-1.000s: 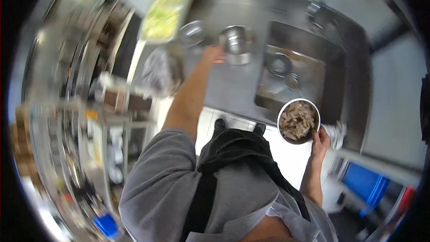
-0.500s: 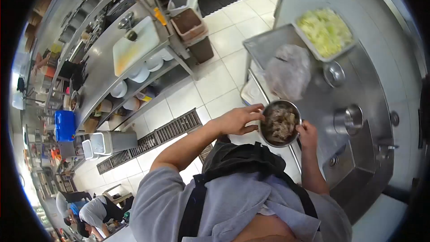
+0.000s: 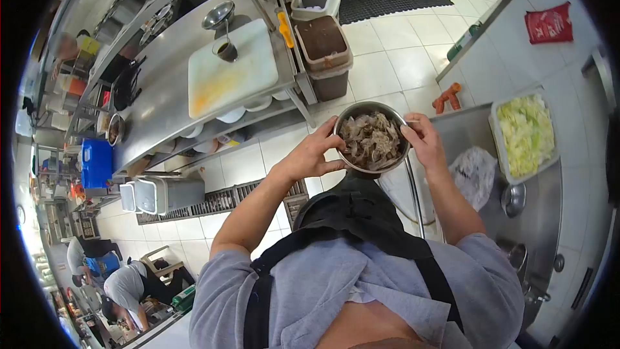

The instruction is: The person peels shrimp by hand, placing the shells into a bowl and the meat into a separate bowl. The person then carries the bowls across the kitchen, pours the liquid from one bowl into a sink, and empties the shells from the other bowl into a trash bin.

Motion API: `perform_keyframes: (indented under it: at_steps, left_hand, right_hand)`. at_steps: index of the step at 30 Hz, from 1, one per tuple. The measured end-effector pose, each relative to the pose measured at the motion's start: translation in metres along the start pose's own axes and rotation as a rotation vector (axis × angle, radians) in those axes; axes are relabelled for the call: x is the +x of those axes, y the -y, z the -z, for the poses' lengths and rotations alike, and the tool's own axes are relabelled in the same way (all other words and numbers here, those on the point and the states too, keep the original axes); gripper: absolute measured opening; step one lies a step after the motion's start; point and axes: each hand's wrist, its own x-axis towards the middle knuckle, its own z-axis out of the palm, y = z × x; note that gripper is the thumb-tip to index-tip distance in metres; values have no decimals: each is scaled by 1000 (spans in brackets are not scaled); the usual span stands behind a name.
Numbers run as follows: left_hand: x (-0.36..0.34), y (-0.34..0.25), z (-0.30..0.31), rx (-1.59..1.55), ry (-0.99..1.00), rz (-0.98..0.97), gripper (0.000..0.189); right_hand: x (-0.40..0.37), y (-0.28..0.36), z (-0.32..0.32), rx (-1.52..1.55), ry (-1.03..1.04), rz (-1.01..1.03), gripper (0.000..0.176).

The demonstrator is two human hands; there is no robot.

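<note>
A round metal bowl [image 3: 339, 118] is held up in front of my apron, its open top facing me. Greyish-brown, glistening pieces [image 3: 373, 141] fill it; I cannot make out exactly what they are. My left hand [image 3: 313, 152] grips the bowl's left side, with fingertips at the rim and the thumb lower down. On the opposite side, my right hand [image 3: 424, 142] is closed on the rim. The parts of the fingers under the bowl are hidden.
On the right, a steel sink counter carries a tub of chopped lettuce [image 3: 524, 136], a clear plastic bag [image 3: 473, 174] and a small metal bowl [image 3: 515, 200]. Ahead left, a steel table holds a white cutting board [image 3: 236, 71]. Bins [image 3: 323, 45] stand beside it. Two people work far left.
My body has turned left, away from the sink counter and toward the steel table. The bowl has come along, and my left hand now grips its side more fully.
</note>
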Motion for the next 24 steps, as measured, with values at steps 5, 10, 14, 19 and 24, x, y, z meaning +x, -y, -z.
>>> perform_keyframes:
  at_steps: [5,10,14,19,24]
  left_hand:
    - [74,73,34,-89,-71,85,38]
    - [173,161,41,-535,-136,282,37]
    - [241,305,23,-654,-340,701,38]
    - [289,426,-47,73,81,1156,46]
    - [293,503,-75,252,297,1005,29]
  right_hand:
    - [99,9,13,-37,245,422,40]
    - [221,-5,29,-364,279,482,41]
    - [285,-20,38,-455,146,407,39]
    - [329,-40,37,-542,1,255,42]
    - [356,-50,16,-372,-9,16,43]
